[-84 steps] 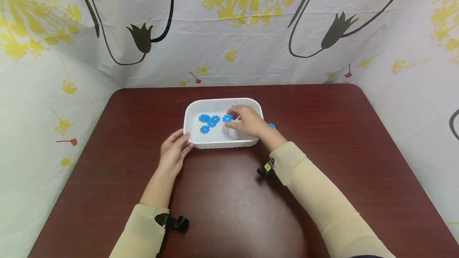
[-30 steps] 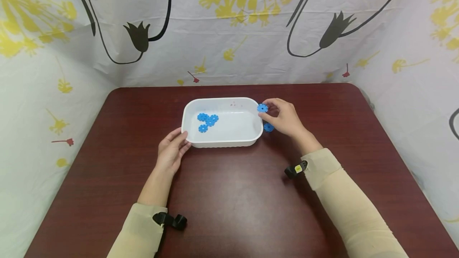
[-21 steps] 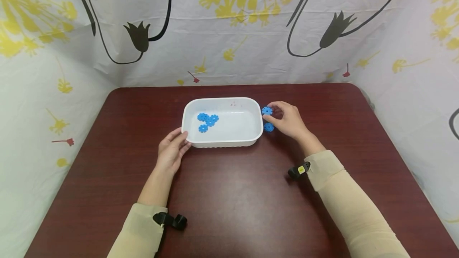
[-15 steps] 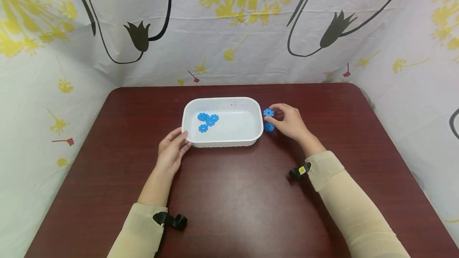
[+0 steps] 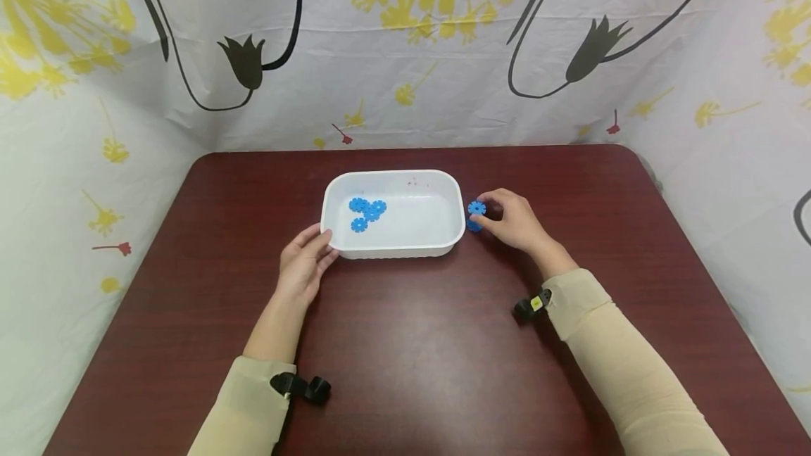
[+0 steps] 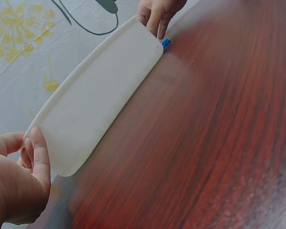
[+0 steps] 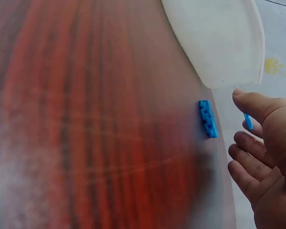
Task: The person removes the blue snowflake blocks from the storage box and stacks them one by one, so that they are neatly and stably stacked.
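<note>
A white plastic tray lies on the table with several blue snowflake-shaped discs in its left half. At its near left corner, my left hand grips the rim, thumb on top. Just beyond the right end, my right hand pinches one blue notched disc between thumb and finger. Below that piece a small stack of blue discs stands on the table, apart from the held disc in the right wrist view. From the head, the held disc and thumb partly cover the stack.
The dark red wooden table has rounded far corners. A white cloth with yellow and grey flower prints hangs behind it and along both sides. Black camera mounts sit on both wrists.
My right hand has carried one disc out of the tray, past its right end, then down and nearer to just above the stack. The left hand has stayed on the tray's corner.
</note>
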The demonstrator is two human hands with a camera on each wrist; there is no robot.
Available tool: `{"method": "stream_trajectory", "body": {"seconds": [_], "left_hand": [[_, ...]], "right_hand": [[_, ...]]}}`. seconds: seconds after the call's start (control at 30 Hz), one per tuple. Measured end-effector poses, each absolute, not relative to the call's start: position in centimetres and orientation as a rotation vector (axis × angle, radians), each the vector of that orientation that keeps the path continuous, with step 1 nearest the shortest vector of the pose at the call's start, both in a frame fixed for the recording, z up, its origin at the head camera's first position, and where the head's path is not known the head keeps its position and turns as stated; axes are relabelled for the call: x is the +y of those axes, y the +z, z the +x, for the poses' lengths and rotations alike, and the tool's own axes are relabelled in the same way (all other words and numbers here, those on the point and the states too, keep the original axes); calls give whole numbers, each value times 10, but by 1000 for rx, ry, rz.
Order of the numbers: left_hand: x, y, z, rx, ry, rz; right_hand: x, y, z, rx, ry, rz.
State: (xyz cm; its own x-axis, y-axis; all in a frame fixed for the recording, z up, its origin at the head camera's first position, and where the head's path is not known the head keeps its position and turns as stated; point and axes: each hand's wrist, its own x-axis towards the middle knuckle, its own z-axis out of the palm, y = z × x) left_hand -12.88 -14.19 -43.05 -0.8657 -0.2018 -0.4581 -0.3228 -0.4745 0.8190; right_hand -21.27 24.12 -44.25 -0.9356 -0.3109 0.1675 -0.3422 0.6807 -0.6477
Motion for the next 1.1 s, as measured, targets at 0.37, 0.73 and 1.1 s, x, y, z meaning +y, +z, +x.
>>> {"method": "stream_trajectory", "body": {"seconds": [0.37, 0.73, 1.1], "left_hand": [[-143, -432, -129, 1568, 2512, -789], [-141, -431, -129, 1573, 2512, -797], [-140, -430, -129, 1558, 2528, -805]], "right_hand": [[245, -450, -209, -2858, 1025, 677], [246, -452, -209, -2888, 987, 695], [245, -452, -209, -2904, 986, 695]]}}
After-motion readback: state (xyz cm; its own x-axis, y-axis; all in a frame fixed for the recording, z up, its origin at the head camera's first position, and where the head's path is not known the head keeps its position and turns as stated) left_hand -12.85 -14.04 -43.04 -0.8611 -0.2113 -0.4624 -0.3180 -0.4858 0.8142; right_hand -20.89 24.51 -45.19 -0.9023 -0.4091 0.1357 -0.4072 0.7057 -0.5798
